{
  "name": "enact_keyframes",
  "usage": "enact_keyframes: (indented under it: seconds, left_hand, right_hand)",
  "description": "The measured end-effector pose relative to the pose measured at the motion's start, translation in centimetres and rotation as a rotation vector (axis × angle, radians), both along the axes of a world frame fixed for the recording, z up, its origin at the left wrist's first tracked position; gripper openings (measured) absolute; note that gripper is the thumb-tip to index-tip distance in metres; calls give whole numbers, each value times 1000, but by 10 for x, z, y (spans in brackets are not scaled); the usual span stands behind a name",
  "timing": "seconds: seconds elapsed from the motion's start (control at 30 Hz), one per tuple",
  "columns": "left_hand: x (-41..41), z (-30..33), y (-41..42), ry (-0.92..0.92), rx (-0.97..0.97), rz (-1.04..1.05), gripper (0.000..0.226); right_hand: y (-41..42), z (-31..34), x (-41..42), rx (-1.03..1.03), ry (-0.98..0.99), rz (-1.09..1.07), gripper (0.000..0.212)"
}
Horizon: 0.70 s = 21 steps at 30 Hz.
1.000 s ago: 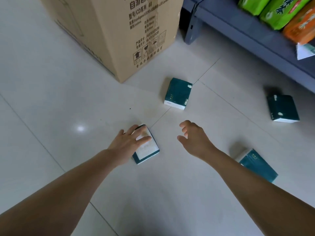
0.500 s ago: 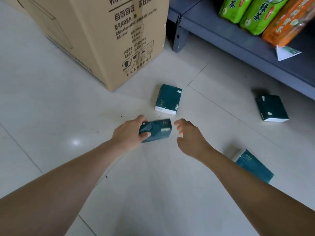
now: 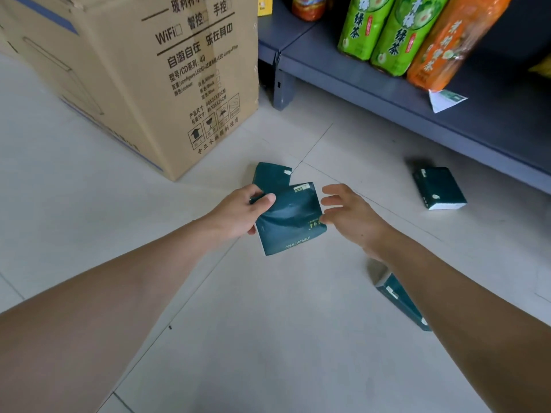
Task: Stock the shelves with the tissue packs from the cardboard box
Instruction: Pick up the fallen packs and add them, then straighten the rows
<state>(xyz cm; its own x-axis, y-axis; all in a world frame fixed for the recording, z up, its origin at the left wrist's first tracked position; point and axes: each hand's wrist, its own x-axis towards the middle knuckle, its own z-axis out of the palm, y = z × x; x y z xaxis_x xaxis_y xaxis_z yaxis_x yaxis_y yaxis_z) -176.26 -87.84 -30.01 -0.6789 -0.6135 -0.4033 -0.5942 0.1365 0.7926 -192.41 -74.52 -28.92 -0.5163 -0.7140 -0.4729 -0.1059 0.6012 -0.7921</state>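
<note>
Left hand: my left hand (image 3: 238,214) grips one dark green tissue pack (image 3: 290,217) at its left edge, thumb on top, and holds it above the floor.
Right hand: my right hand (image 3: 350,217) is spread, fingers apart, fingertips at the pack's right edge; I cannot tell whether they touch it.
Packs on floor: a second pack (image 3: 269,175) lies partly hidden behind the held one; a third pack (image 3: 439,189) lies near the shelf front; a fourth pack (image 3: 401,302) lies partly under my right forearm.
Progress: I judge the task early. No dark green pack is visible on the shelf; one is in hand and three remain on the floor.
Cardboard box: the cardboard box (image 3: 149,79) stands at upper left; its contents are hidden.
Shelf: the shelf (image 3: 417,93) carries green and orange packages (image 3: 396,34) at the back, with bare deck to their right.
Edges: the shelf's front lip and its support leg (image 3: 281,92) near the box corner are the edges to clear.
Open room: the tiled floor (image 3: 268,338) between my hands and the shelf gives an unobstructed path, except the third pack.
</note>
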Motion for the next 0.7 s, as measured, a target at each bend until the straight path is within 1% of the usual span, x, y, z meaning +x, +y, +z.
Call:
enact_keyframes:
  seconds: [0.1, 0.17, 0.23, 0.3, 0.33, 0.37, 0.47, 0.53, 0.57, 0.63, 0.7]
  left_hand:
    - [-10, 4, 9, 43, 59, 56, 27]
    - [-13, 5, 16, 67, 143, 60, 28]
    - [-15, 5, 22, 29, 181, -8, 27]
    - [-16, 5, 24, -29, 144, -90, 24]
    - [-18, 7, 24, -33, 119, -107, 28]
    - [-20, 9, 23, -22, 90, -105, 36]
    - [-27, 17, 20, 23, 25, -92, 65]
    - [-29, 20, 18, -6, -42, -140, 73]
    - [-30, 21, 16, -29, -89, -167, 72]
    - [-29, 19, 13, -73, -178, -197, 56]
    - [-26, 15, 9, -107, -199, -181, 42]
  right_hand:
    - [9, 0, -3, 80, -107, -41, 53]
    - [11, -2, -1, 49, -154, -123, 45]
    - [9, -3, -2, -31, -124, -211, 38]
    - [7, -1, -4, -76, -63, -246, 40]
    - [7, 1, -5, -85, -28, -241, 42]
    - [7, 2, -6, -88, 8, -222, 44]
    - [5, 5, -4, -82, 94, -119, 46]
    - [0, 6, -1, -74, 136, -35, 47]
    - [-4, 6, 1, -78, 148, -1, 47]
    - [-13, 5, 4, -89, 168, 58, 46]
    - [-24, 2, 7, -90, 181, 103, 42]
